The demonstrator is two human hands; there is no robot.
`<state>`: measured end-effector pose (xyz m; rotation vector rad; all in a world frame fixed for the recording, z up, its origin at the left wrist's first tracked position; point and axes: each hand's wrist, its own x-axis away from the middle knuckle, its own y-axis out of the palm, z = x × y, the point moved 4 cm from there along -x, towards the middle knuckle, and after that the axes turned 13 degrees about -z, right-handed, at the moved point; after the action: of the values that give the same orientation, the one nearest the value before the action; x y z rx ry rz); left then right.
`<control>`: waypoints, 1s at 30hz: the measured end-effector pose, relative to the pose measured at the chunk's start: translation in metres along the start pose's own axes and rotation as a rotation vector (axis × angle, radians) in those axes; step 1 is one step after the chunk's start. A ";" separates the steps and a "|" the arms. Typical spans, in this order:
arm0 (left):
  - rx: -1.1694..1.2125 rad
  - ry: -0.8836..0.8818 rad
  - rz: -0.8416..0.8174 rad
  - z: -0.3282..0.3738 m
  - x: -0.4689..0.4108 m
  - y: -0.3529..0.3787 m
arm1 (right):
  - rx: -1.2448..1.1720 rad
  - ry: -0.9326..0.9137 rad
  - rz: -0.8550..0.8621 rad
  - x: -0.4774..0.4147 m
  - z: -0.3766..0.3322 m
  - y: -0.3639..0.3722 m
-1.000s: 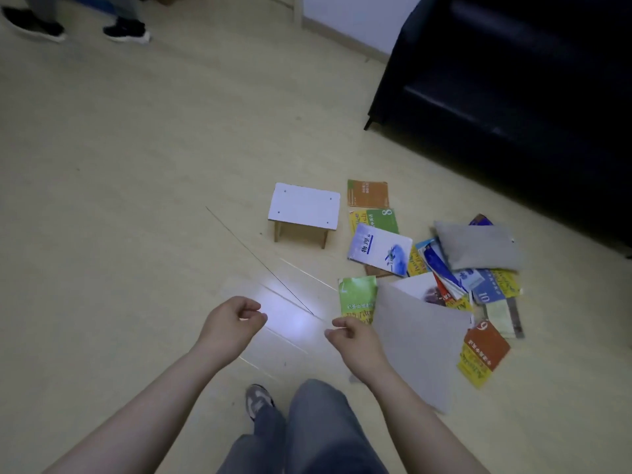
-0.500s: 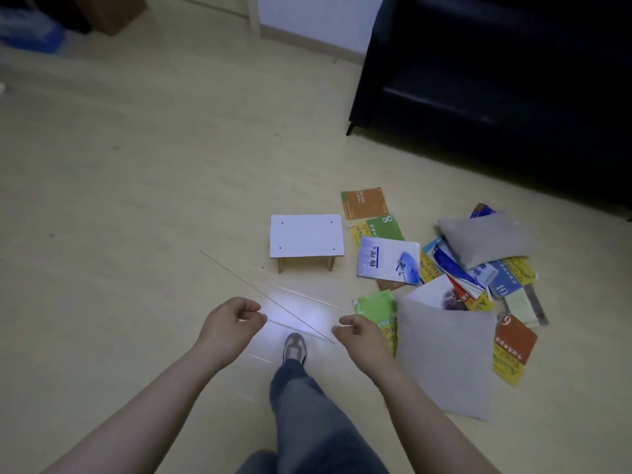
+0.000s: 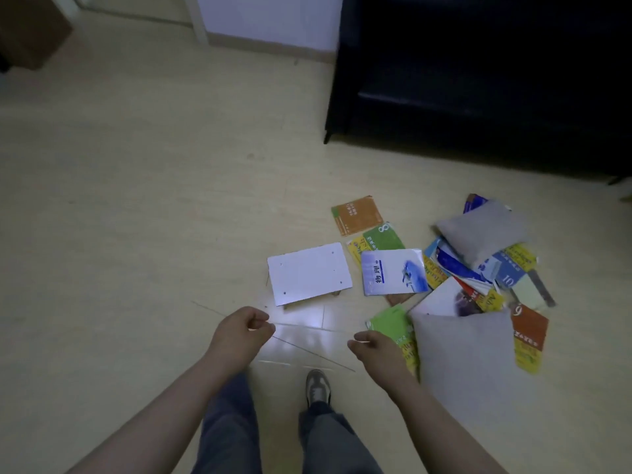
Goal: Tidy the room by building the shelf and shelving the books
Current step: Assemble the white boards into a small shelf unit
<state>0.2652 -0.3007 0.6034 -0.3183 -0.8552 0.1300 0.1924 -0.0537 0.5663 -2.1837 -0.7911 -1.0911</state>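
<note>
Both hands curled in front of body: left hand [image 3: 239, 336] and right hand [image 3: 376, 350] each pinch thin rods [image 3: 314, 353]; which rod in which hand, hard to tell. White shelf board [image 3: 309, 273] stands on short legs on floor [image 3: 136, 234], just beyond hands. Books [image 3: 393, 271] scattered right of it, some under grey cushion [image 3: 482, 230]. Risks: rods very thin and pinch light, so one may slip down; dim light may hide small holes in board; loose covers near foot may slide.
</note>
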 end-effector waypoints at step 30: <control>-0.653 0.094 -0.309 -0.048 -0.405 0.016 | -1.071 0.294 0.211 -0.315 0.045 0.094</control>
<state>0.0375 -0.3929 0.2769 -0.7892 -0.8267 -0.4601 0.1267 -0.1634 0.2607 -2.6922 0.2627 -1.9367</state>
